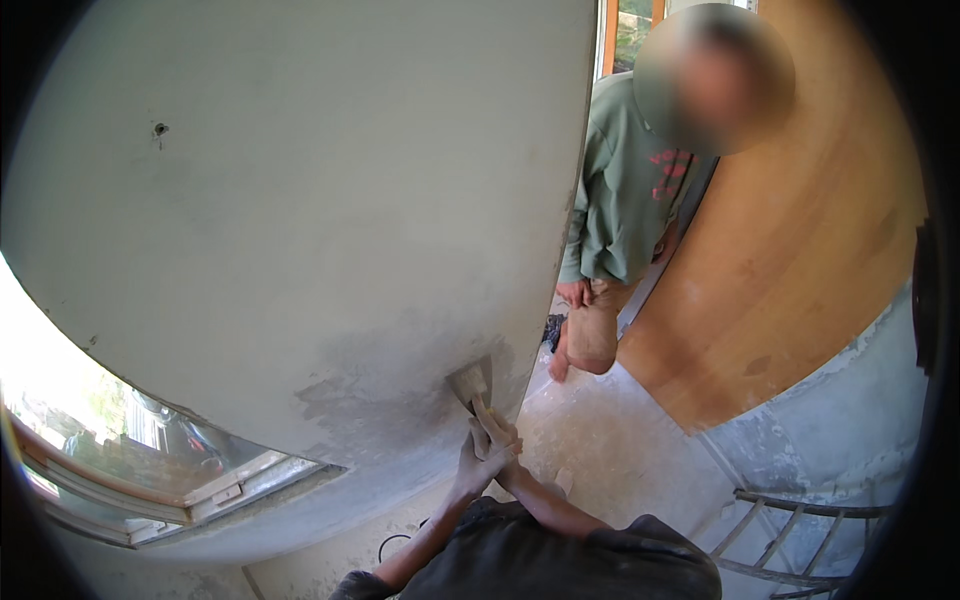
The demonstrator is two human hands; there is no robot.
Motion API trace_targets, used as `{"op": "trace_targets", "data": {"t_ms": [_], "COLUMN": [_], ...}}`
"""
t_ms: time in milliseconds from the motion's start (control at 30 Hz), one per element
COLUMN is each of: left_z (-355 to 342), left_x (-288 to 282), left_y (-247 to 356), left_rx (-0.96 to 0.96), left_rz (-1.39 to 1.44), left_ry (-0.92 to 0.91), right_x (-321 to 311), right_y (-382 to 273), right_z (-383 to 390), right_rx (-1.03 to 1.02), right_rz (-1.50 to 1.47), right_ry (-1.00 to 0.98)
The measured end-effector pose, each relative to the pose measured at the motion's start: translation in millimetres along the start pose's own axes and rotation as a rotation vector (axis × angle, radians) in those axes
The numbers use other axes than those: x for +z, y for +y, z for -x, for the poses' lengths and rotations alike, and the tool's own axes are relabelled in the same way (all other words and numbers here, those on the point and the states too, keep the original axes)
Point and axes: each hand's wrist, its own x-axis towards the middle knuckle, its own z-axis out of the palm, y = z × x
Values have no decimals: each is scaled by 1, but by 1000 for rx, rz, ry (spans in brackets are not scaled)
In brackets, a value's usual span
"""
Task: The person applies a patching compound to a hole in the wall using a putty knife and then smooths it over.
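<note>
A putty knife with a wide, flat blade lies against the grey plastered wall, near the wall's right-hand edge. My right hand is closed around its handle. Overlapping it from the left, my left hand also grips the lower end of the handle; some of its fingers are hidden. Around the blade spreads a darker, uneven patch of plaster. Both hands look dusty.
Beyond the wall's edge a person in a green sweatshirt stands beside a large orange-brown panel. A ladder is at the lower right. A framed window lies at the lower left. The floor is dusty.
</note>
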Motion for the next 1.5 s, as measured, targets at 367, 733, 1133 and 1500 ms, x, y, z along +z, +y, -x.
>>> {"op": "trace_targets", "data": {"t_ms": [367, 733, 1133, 1500], "left_z": [-4, 3, 4, 5], "left_x": [5, 17, 22, 14], "left_y": [28, 57, 56, 41], "left_rx": [223, 153, 157, 261], "left_rz": [-416, -186, -245, -148], "left_ry": [62, 77, 74, 58], "right_x": [-11, -20, -25, -17], "right_y": [-21, -50, -60, -52], "right_z": [-13, -24, -25, -14], "right_rx": [53, 113, 84, 301], "right_rz": [69, -86, -9, 52], "right_ry": [-19, -39, -35, -186]}}
